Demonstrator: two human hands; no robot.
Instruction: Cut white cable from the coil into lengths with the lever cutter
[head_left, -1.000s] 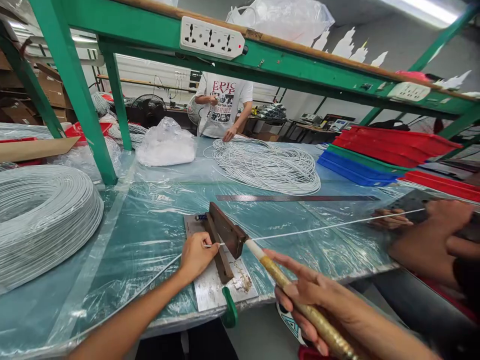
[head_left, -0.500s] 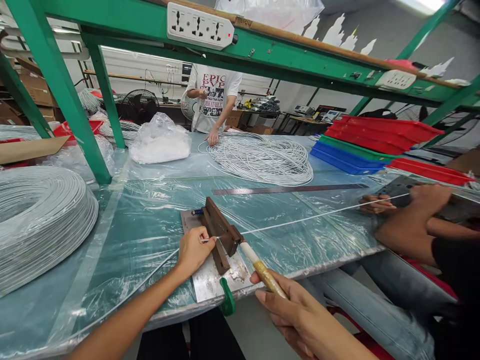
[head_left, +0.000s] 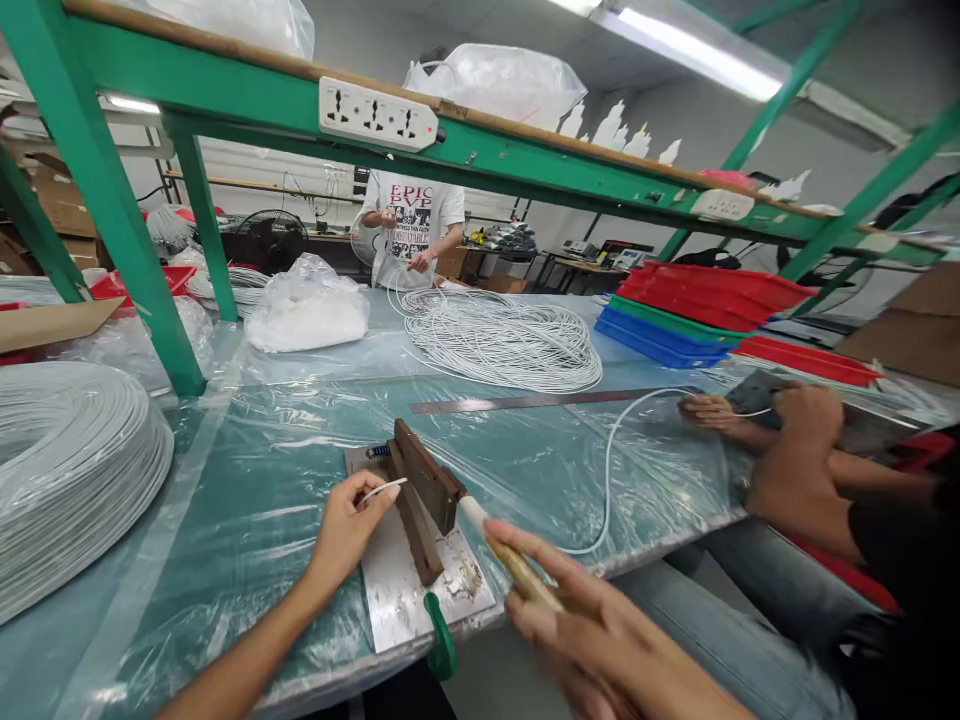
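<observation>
My left hand [head_left: 349, 525] pinches a white cable [head_left: 385, 488] between thumb and fingers, its short end sticking out over the lower bar of a brown metal lever cutter [head_left: 424, 475]. The cutter sits on a metal plate [head_left: 390, 600] at the table's front edge, with a green clamp [head_left: 441, 640] on it. My right hand [head_left: 585, 620], slightly blurred, is round the cutter's white and yellow handle [head_left: 517, 572]. To the right, a separate length of white cable [head_left: 609, 475] curves over the table from a co-worker's hand [head_left: 709, 410].
Behind the cutter lie a steel ruler [head_left: 480, 405] and a loose cable coil [head_left: 510, 340]. A big cable coil [head_left: 82, 490] stands left. Stacked red, green and blue trays [head_left: 697, 310] are at right. A green shelf frame [head_left: 262, 105] crosses above. Another person [head_left: 412, 230] stands opposite.
My left hand has drawn back left from the blade with the cable end. The cable on the right, taut before, now hangs in a slack curve apart from the cutter. The view has shifted.
</observation>
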